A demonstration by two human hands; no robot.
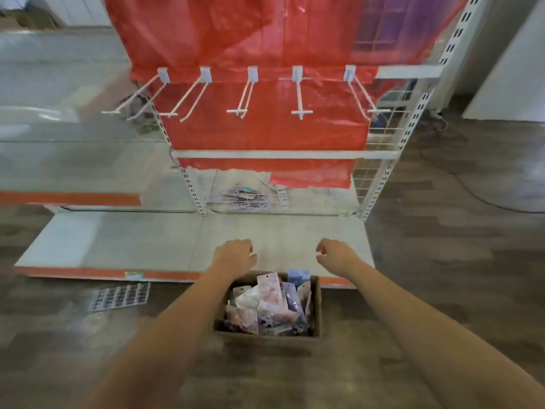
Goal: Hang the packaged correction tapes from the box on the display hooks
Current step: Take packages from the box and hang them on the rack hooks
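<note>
2 bare forearms outstretched — left hand [236, 255] and right hand [334, 255] loosely curled, empty.

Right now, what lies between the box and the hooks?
Head view: both hands, left and right, hover past the box; then bare shelf base below the hooks.

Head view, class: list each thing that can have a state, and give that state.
Box: open, full of packets.
Correction tapes: still in the box.
Display hooks: all bare.
Left hand: loosely curled, holds nothing.
Right hand: loosely curled, holds nothing.
</note>
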